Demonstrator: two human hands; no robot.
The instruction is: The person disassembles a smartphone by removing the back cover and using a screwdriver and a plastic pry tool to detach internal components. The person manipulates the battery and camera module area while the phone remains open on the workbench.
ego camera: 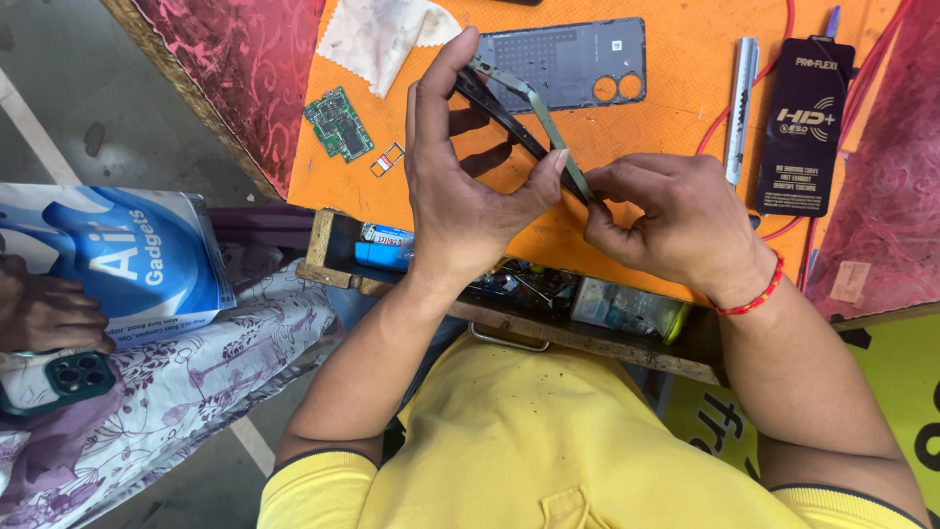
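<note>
The left hand (460, 186) is gripping a thin, dark phone frame (519, 122) edge-on, thumb on one side and fingers stretched up along the other, while the right hand (671, 220) is pinching the frame's lower end between thumb and fingertips. The frame is being held just above the orange mat (676, 108), tilted from upper left to lower right, and it is showing a greenish-grey strip along its edge. Below the hands an open wooden drawer (328, 250) is holding a blue and white tube (384, 247), a clear plastic box (627, 309) and a tangle of small parts too cluttered to tell apart. On the mat are lying a grey phone back cover (578, 64) with round camera holes, a green circuit board (339, 124), a small tray (387, 160), a cloth (377, 34) and a silver utility knife (741, 98). A tall black rectangular package (808, 127) is resting at the right edge. At far left another person's hand (44, 313) is lying on a blue and white bag (127, 260).
</note>
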